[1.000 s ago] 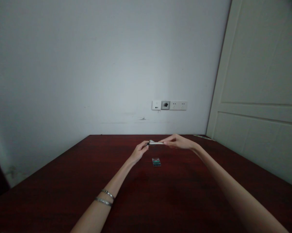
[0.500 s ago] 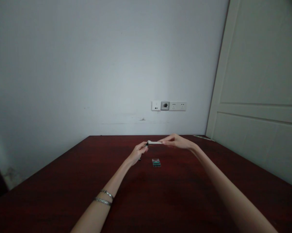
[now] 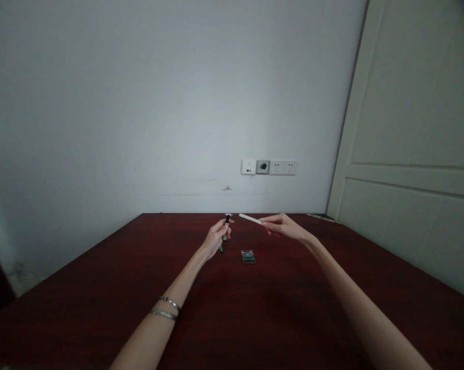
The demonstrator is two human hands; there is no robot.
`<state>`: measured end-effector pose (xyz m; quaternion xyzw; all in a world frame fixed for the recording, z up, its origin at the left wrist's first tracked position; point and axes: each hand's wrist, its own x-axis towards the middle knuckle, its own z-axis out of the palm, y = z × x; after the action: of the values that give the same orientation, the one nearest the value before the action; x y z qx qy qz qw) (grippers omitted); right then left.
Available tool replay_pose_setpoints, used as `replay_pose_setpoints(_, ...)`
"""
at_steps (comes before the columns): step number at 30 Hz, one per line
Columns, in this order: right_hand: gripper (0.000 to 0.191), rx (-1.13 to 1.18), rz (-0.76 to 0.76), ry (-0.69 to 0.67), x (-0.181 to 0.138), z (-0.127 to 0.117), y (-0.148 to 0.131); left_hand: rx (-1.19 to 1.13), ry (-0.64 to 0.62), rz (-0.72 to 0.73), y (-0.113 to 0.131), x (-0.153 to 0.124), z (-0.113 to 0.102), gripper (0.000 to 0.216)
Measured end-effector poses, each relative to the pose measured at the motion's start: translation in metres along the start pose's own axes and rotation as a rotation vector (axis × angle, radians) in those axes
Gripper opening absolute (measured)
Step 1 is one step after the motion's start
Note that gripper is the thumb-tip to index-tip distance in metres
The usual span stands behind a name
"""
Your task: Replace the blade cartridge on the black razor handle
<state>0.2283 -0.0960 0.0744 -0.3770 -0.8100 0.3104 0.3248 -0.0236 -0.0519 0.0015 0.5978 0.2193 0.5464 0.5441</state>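
Note:
My left hand point(image 3: 215, 238) is closed round a thin dark pen-like tool point(image 3: 225, 228) that stands nearly upright, its pale tip at the top. A short way to its right, my right hand point(image 3: 282, 226) pinches a slim white cap or tube point(image 3: 250, 219) that points up and left toward the tool without touching it. Both hands hover above the far middle of the dark red table point(image 3: 100, 288). A small clear packet with green contents point(image 3: 248, 256) lies flat on the table just below and between the hands. Two metal bracelets point(image 3: 165, 307) ring my left forearm.
A white wall stands behind the table, with a row of sockets point(image 3: 269, 167) above the far edge. A white door point(image 3: 416, 144) fills the right side. A thin pale strip point(image 3: 324, 218) lies at the table's far right corner.
The white piece and the dark tool were joined in a line between both hands. Now they are apart: the left hand has tilted the tool upright, the right hand has drawn the white piece away.

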Motion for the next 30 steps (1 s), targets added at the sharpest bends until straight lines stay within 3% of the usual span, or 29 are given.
replay_pose_setpoints(6, 0.050, 0.075, 0.131, 0.251, 0.007, 0.017, 0.048, -0.033, 0.073, -0.014, -0.001, 0.000, -0.003, 0.044)
replay_pose_setpoints(9, 0.048, 0.087, 0.189, 0.286, 0.006, 0.024, 0.071, -0.032, 0.085, -0.021, 0.000, -0.001, -0.003, 0.046)
replay_pose_setpoints(14, 0.039, 0.009, 0.124, 0.202, -0.004, 0.027, 0.087, -0.023, 0.095, -0.011, 0.001, -0.001, -0.002, 0.045)
replay_pose_setpoints(24, 0.023, -0.072, -0.002, -0.108, -0.034, 0.053, 0.080, -0.013, 0.111, -0.065, -0.003, -0.002, 0.002, 0.047)
replay_pose_setpoints(30, 0.021, -0.113, -0.004, -0.052, -0.044, 0.071, 0.084, -0.005, 0.086, -0.097, -0.006, -0.005, 0.005, 0.045)
